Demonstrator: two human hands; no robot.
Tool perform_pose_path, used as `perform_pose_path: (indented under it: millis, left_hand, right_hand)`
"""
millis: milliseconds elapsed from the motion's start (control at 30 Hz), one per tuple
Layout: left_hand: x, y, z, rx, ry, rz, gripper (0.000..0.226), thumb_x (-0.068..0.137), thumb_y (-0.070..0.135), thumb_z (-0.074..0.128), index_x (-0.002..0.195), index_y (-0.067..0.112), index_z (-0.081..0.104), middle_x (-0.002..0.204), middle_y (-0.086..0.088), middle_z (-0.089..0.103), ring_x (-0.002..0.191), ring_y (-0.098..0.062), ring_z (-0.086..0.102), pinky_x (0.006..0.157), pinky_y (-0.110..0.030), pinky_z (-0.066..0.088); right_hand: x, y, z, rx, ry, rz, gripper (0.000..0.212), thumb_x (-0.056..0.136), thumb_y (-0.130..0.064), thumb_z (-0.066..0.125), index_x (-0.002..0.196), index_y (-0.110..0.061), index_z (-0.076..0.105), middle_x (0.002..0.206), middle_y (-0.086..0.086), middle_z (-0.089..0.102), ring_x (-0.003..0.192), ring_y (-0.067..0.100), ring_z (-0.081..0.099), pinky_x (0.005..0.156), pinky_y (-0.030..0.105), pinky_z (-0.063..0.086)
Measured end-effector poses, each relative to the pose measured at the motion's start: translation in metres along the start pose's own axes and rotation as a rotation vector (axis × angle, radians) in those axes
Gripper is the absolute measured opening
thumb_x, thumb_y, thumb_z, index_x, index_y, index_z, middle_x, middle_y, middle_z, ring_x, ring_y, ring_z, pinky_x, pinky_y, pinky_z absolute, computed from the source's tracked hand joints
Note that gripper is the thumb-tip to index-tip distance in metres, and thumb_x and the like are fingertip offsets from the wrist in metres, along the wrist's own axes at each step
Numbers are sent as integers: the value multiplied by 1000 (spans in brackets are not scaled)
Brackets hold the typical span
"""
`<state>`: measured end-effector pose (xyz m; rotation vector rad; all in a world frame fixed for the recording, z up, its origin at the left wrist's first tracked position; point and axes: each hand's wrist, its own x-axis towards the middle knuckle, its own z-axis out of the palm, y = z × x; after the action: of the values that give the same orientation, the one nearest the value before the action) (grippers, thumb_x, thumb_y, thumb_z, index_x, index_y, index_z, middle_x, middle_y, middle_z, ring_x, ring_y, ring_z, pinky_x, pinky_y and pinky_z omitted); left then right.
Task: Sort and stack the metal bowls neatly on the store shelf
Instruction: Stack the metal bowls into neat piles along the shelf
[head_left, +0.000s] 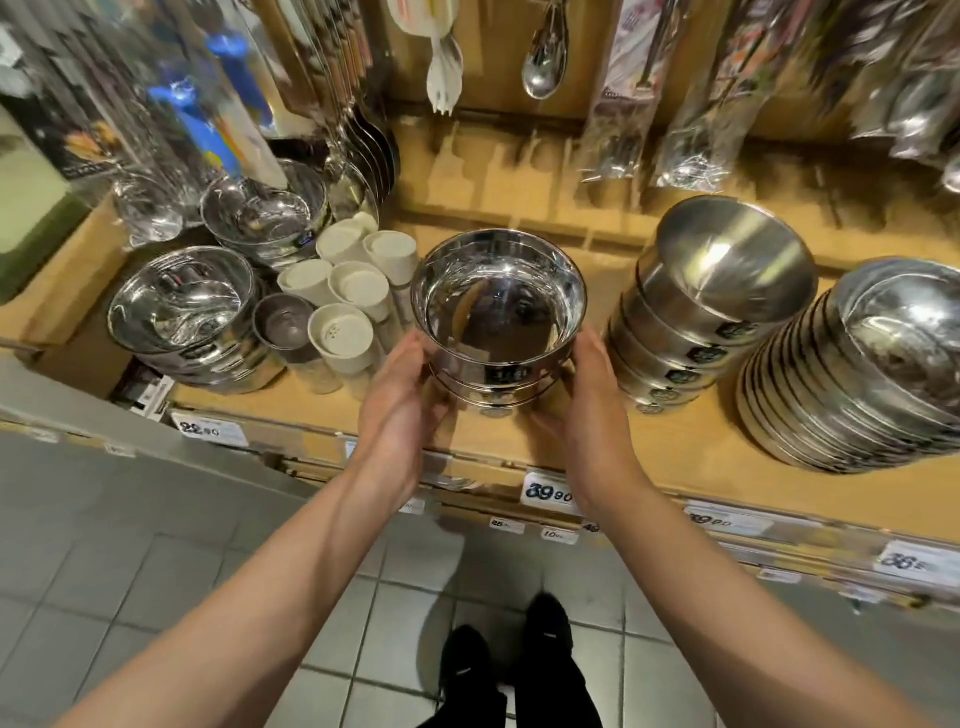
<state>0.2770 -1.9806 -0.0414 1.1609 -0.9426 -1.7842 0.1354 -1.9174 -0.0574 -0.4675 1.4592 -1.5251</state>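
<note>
On the shelf (675, 452), mid-front, a short bowl stack (496, 332) is clamped at its lower walls between left hand (402, 410) and right hand (587, 415). Judged light, rigid, slippery; best gripped low, both sides, under the rims.
</note>
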Motion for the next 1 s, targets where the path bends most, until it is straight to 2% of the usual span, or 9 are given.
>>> perform_pose_path:
  millis: [133, 267, 333, 400, 500, 667, 800, 933, 1000]
  left_hand:
    - [2, 0, -3, 62, -63, 28, 28, 106, 11, 37, 93, 20, 60, 73, 9, 68, 66, -3, 65, 60, -17, 52]
    - [7, 4, -1, 103, -69, 19, 26, 107, 13, 38, 97, 19, 61, 87, 1, 68, 76, -7, 65, 72, -24, 54]
    - [9, 8, 2, 101, -71, 4, 23, 106, 14, 39, 105, 18, 62, 95, -4, 65, 84, -14, 62, 80, -31, 51]
    - [13, 10, 3, 99, -68, -11, 23, 105, 13, 40, 110, 18, 61, 97, -7, 62, 86, -17, 58, 80, -32, 49]
    - [17, 11, 5, 97, -59, -10, 21, 104, 12, 39, 103, 16, 59, 93, -9, 57, 77, -15, 55, 76, -32, 46]
    - [26, 11, 9, 64, -35, -34, 39, 103, 10, 41, 80, 28, 69, 80, 5, 68, 73, -8, 60, 79, -32, 47]
    - [33, 10, 12, 30, -17, -54, 42, 100, 10, 44, 78, 30, 73, 81, 7, 72, 71, -3, 66, 74, -24, 53]
    - [40, 11, 16, -33, 46, -84, 36, 96, 6, 45, 79, 25, 70, 77, 5, 71, 69, -6, 65, 72, -25, 54]
    - [43, 11, 18, -77, 96, -113, 33, 94, 7, 47, 74, 22, 69, 71, 4, 70, 64, -9, 64, 63, -24, 54]
  right_hand:
    - [3, -1, 1, -21, 10, 14, 44, 101, -56, 40, 139, -41, 55, 134, -15, 64, 125, 7, 60, 109, 52, 49]
    - [5, 0, 4, -9, 6, 12, 42, 103, -51, 40, 143, -44, 52, 139, -12, 62, 128, 10, 58, 112, 50, 46]
    - [7, 0, 6, -15, -2, -2, 41, 105, -49, 38, 143, -47, 50, 138, -16, 62, 126, 5, 59, 112, 48, 46]
    - [10, 0, 6, -16, -7, -14, 40, 106, -47, 38, 144, -46, 50, 135, -17, 63, 119, -1, 61, 111, 47, 47]
    - [16, -1, 7, -6, -11, -15, 40, 107, -45, 38, 145, -43, 50, 138, -16, 62, 121, -1, 59, 113, 48, 46]
    - [24, -6, 11, 0, -6, -35, 39, 106, -43, 37, 141, -48, 54, 136, -19, 63, 125, 1, 58, 114, 48, 45]
    - [29, -8, 16, -82, 22, -58, 47, 99, -49, 34, 142, -49, 52, 144, -17, 57, 138, 7, 48, 117, 51, 38]
    - [35, -8, 18, -140, 33, -39, 58, 92, -57, 31, 149, -48, 44, 153, -19, 49, 144, 8, 40, 120, 51, 34]
    - [37, -8, 19, -169, 35, -41, 64, 89, -61, 29, 150, -48, 41, 154, -19, 46, 146, 10, 38, 120, 52, 33]
